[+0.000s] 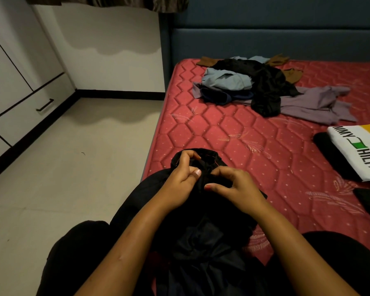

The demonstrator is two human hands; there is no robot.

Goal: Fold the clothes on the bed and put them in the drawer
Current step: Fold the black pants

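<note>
A black garment point(203, 236) with thin orange stitching lies bunched over my lap and the near corner of the red quilted mattress point(233, 133). My left hand point(183, 182) grips its upper edge with curled fingers, thumb pressed into the cloth. My right hand point(233, 186) pinches the same bunched fabric just to the right, fingertips almost meeting the left hand. A loose pile of clothes point(250, 84), black, pale blue, grey-purple and brown, lies at the far side of the bed. The drawer point(30, 107) with a black handle sits low in the white wardrobe at left.
Folded items lie at the bed's right edge: a white printed shirt point(359, 152) over a black piece, a yellow one behind it. A dark blue headboard point(265, 43) backs the bed. Pale floor point(77, 167) stretches between bed and wardrobe.
</note>
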